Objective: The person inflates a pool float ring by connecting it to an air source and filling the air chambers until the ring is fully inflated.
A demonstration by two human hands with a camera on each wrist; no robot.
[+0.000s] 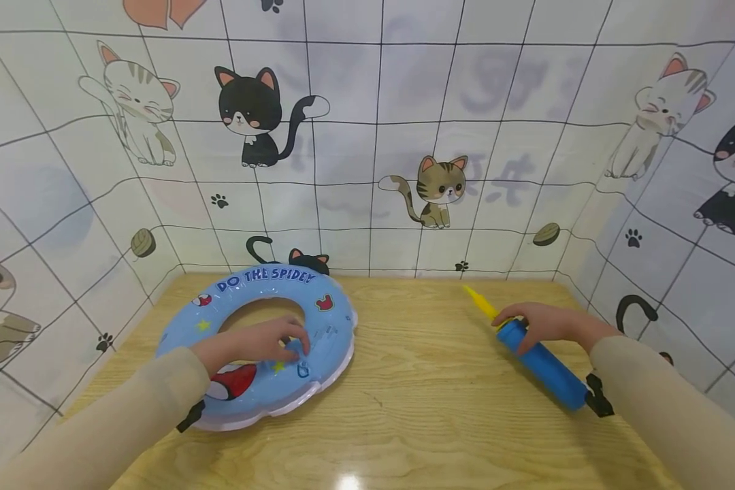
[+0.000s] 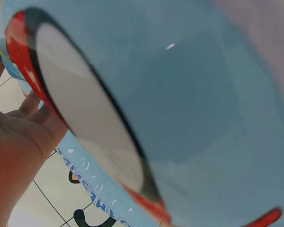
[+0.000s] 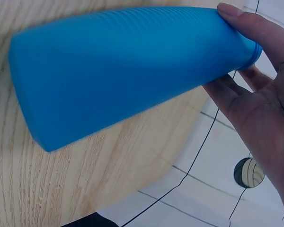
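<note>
On the left of the table lies an inflated blue swim ring [image 1: 327, 309] with cartoon prints and the lettering "DO THE SPIDEY". My left hand [image 1: 269, 339] reaches over its near right part, and the curled fingers and thumb pinch it at the small clear valve [image 1: 303, 369]. In the left wrist view the ring's blue surface [image 2: 189, 94] hides the fingertips. On the right, my right hand [image 1: 542, 322] grips the front end of a blue hand pump [image 1: 548, 371] with a yellow nozzle [image 1: 480, 301]. The right wrist view shows thumb and fingers around the pump's narrow end.
The light wooden table [image 1: 404, 408] carries both things. A white cloth [image 1: 355, 150] printed with a grid and cartoon cats hangs behind the table and along both sides. Dark straps show at both cuffs.
</note>
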